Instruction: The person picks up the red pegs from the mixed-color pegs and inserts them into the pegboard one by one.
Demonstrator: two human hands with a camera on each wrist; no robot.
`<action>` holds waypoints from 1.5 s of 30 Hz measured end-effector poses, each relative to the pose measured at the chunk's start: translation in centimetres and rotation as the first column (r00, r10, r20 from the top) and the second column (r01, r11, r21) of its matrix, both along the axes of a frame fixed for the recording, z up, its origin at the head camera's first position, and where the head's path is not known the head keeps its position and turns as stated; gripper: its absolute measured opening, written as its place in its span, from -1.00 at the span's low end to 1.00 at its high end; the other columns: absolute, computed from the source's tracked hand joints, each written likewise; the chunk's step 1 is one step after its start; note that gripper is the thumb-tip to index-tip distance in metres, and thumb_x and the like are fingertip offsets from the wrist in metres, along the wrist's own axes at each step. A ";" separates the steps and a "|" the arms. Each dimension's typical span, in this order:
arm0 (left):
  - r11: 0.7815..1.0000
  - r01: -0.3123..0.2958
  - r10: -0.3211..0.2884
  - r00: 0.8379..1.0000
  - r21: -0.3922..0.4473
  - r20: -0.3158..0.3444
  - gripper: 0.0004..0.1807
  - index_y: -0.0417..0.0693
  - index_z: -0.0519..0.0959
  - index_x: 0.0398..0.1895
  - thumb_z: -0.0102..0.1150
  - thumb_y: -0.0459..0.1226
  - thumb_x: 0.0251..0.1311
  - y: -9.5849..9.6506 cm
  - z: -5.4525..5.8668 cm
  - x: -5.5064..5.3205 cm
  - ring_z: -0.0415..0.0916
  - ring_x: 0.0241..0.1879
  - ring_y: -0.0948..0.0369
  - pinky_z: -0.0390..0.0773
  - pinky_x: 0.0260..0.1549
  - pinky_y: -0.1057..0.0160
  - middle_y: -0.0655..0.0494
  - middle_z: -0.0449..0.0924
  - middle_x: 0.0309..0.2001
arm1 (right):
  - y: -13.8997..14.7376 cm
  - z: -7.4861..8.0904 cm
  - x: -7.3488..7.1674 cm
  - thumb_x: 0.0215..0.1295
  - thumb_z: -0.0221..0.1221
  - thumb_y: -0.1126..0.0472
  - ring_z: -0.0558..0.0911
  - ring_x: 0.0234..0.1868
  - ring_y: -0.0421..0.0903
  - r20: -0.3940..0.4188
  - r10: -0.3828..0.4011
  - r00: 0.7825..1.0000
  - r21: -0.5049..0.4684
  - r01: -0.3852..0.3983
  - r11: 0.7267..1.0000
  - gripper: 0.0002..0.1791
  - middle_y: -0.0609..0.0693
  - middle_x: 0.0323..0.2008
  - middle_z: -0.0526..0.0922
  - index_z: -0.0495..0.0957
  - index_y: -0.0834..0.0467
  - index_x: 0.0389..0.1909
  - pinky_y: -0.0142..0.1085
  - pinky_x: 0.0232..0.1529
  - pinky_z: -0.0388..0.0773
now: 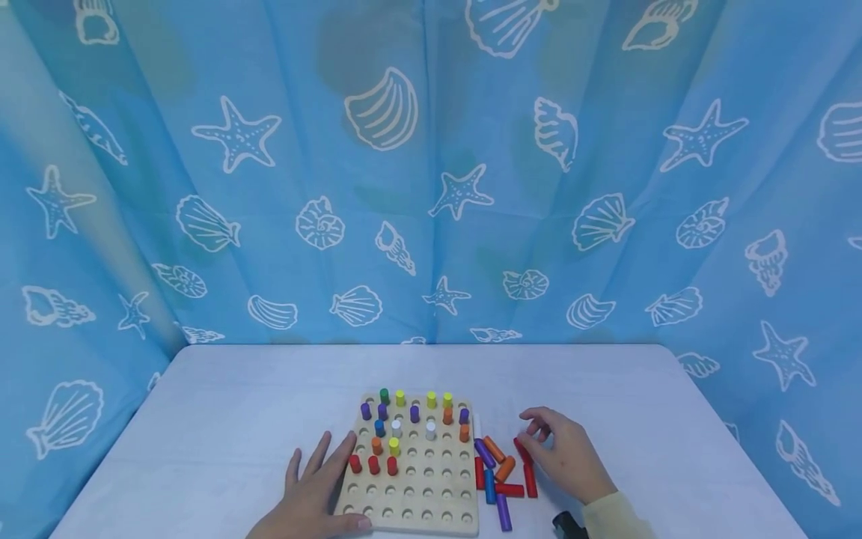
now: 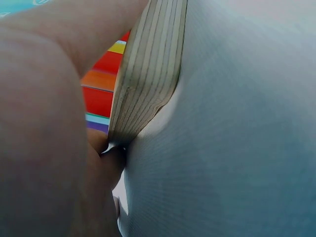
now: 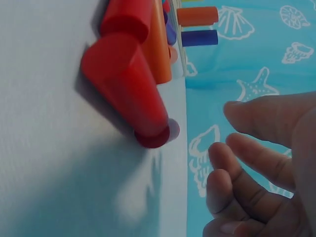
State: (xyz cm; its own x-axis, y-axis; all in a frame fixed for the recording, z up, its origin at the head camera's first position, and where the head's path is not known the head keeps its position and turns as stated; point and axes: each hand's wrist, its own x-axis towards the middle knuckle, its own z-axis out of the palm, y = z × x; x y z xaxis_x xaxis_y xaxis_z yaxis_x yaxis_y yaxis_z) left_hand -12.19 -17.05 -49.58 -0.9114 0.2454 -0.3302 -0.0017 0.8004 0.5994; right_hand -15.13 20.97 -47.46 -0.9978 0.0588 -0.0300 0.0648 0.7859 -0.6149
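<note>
Black object (image 1: 569, 525) cropped at bottom, can't ID. Left hand (image 1: 313, 490) hides pegboard's (image 1: 420, 463) near-left corner.

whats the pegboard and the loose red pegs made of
The pale, flat, wooden-looking pegboard: likely matt plywood, since thin layers stripe its edge. The loose red cylindrical pegs: painted wood or plastic, smooth with a soft sheen; their even colour leaves it open.

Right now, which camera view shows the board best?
The head view: it shows the board from above, nearly whole, with standing pegs in it. The left wrist view shows mainly its layered side; the right wrist view, only a thin edge beyond loose pegs.
</note>
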 end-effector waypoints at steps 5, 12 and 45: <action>1.000 0.015 -0.015 1.000 0.010 0.000 0.36 0.03 0.00 0.63 0.39 0.41 -0.19 -0.1 -0.3 0.1 -0.41 0.57 -0.22 -0.58 0.37 -0.39 -0.13 0.08 0.56 | 0.3 -0.2 -0.2 0.26 0.39 0.14 0.50 -0.38 -0.17 0.030 0.033 0.999 0.049 -0.034 0.998 -0.63 -0.09 -0.36 0.56 0.60 0.15 0.04 -0.28 -0.29 0.64; 0.998 0.042 -0.042 0.999 0.038 0.002 0.29 0.01 -0.06 0.64 0.34 0.37 -0.04 -0.2 -0.4 0.3 -0.44 0.57 -0.22 -0.61 0.37 -0.36 -0.13 0.04 0.57 | 0.3 -0.5 -0.6 0.25 0.40 0.08 0.48 -0.38 -0.16 0.088 0.057 0.994 0.106 -0.066 0.992 -0.61 -0.10 -0.37 0.55 0.61 0.14 0.03 -0.21 -0.23 0.68; 0.999 0.022 -0.022 1.000 0.024 -0.005 0.35 0.02 -0.01 0.63 0.39 0.40 -0.16 -0.2 -0.1 0.2 -0.40 0.57 -0.22 -0.57 0.38 -0.37 -0.15 0.05 0.56 | 0.5 -1.3 -0.8 0.27 0.38 0.06 0.46 -0.48 -0.15 0.170 0.119 0.978 0.071 -0.132 0.989 -0.70 -0.09 -0.50 0.49 0.64 0.10 -0.05 -0.31 -0.37 0.52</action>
State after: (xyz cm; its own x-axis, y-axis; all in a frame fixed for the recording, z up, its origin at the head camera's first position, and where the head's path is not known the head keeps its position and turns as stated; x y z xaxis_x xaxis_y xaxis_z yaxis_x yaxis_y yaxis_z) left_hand -11.98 -17.21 -49.68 -0.9073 0.2730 -0.3197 0.0182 0.7853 0.6188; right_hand -15.89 21.48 -48.73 -0.9792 -0.0574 -0.1945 0.0576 0.8411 -0.5379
